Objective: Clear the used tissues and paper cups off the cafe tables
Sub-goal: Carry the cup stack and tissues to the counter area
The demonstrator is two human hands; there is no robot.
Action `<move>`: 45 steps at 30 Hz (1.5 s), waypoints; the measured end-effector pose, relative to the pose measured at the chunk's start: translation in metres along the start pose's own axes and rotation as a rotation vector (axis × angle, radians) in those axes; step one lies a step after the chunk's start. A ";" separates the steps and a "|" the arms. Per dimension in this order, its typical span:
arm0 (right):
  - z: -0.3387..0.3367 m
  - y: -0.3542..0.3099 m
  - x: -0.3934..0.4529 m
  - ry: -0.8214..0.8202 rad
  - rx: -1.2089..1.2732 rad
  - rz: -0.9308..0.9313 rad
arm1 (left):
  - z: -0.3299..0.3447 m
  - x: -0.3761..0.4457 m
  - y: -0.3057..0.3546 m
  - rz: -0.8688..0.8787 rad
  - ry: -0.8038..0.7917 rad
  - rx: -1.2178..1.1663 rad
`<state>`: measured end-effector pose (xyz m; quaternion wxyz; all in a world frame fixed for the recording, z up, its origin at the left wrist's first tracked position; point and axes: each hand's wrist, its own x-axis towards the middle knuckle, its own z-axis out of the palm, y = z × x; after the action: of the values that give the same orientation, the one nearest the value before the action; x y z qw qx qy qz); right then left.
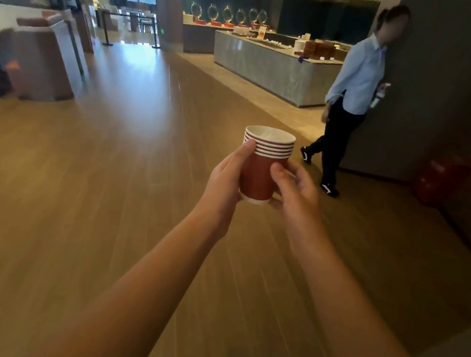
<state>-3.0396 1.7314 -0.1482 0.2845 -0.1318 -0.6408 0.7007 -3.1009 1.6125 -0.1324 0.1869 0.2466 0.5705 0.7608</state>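
Observation:
A stack of several nested red paper cups (260, 175) with white rims is held upright in front of me, above a wooden floor. My left hand (226, 183) wraps the stack's left side, thumb up near the rims. My right hand (294, 189) grips its right side and bottom edge, thumb across the front. Something white, maybe tissue, shows inside the top cup. No cafe table with litter is in view.
A person in a light blue shirt (356, 83) leans on a dark pillar (438, 85) ahead right. A marble buffet counter (273, 66) stands behind. Brown booth seats (43, 60) line the left. A red object (438, 178) sits by the pillar. Wooden floor (108, 176) stretches ahead.

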 end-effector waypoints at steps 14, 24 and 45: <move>0.005 0.028 0.273 0.188 -0.065 -0.027 | -0.010 0.301 -0.027 -0.047 -0.101 -0.039; -0.067 0.067 0.453 0.220 -0.048 0.009 | 0.048 0.480 -0.080 -0.100 -0.135 -0.047; -0.301 0.063 0.665 0.770 -0.175 -0.061 | 0.289 0.759 -0.182 -0.227 -0.649 -0.147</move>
<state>-3.4230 2.3552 -0.1328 0.5125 -0.3895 -0.5482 0.5339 -3.5437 2.3167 -0.1185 0.4592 0.3964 0.4490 0.6561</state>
